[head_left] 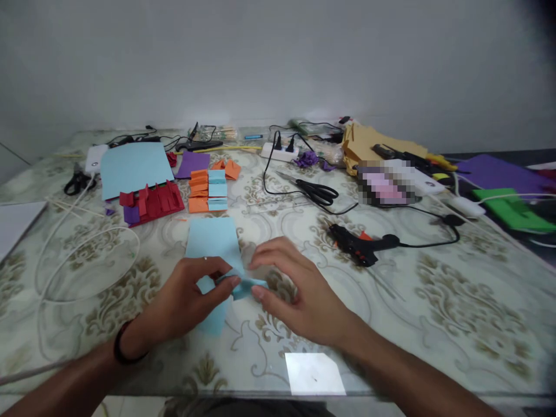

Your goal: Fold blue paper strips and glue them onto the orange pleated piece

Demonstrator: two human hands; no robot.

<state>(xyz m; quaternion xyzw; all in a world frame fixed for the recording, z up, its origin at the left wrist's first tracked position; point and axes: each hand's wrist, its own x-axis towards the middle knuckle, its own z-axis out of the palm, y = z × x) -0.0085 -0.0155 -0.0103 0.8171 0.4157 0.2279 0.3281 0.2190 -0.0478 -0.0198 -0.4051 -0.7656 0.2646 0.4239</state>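
My left hand [202,292] pinches one end of a small folded strip of light blue paper [245,286] between thumb and fingers. At the strip's other end is my right hand [291,286], slightly blurred, its thumb at the edge and its fingers curved apart above; whether it grips the paper is unclear. Beneath and behind lies a flat sheet of light blue paper [212,234], partly covered by my left hand. Beyond it stand folded orange paper pieces [198,191] beside folded blue ones [218,190], and a red folded-paper piece [158,202] with a purple end.
A black glue gun [358,243] lies right of my hands, its cable running right. Scissors [310,188], a white power strip [279,152] and a large blue sheet [136,168] are farther back. A white cable [91,298] loops at left. A white paper piece [313,373] is near the front edge.
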